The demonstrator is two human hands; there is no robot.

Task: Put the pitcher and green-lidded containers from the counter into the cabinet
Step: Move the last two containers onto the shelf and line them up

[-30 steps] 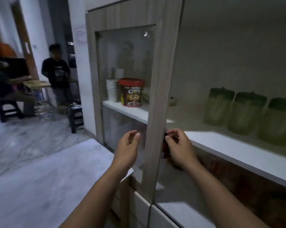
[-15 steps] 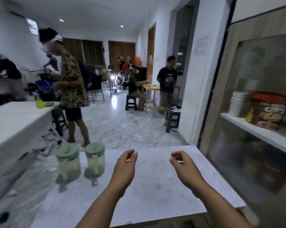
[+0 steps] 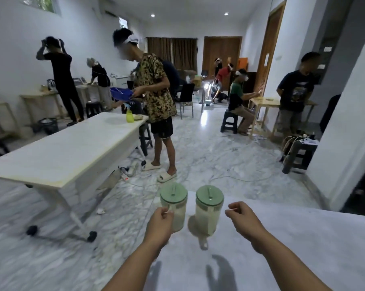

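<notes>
Both hands reach out over the pale tabletop (image 3: 282,238), and we log them as loosely curled and holding nothing. We place the left hand (image 3: 159,223) at 7 o'clock of the left green-lidded container (image 3: 174,203), overlapping its lower side; whether it touches, we cannot tell. We place the right hand (image 3: 243,219) at 3 o'clock of the right green-lidded container (image 3: 208,208), just beside it and apart. We find both containers upright, side by side, at the far edge of the tabletop. At 10 o'clock we note a white folding table (image 3: 62,152), with a person in a patterned shirt (image 3: 156,91) beside it.
</notes>
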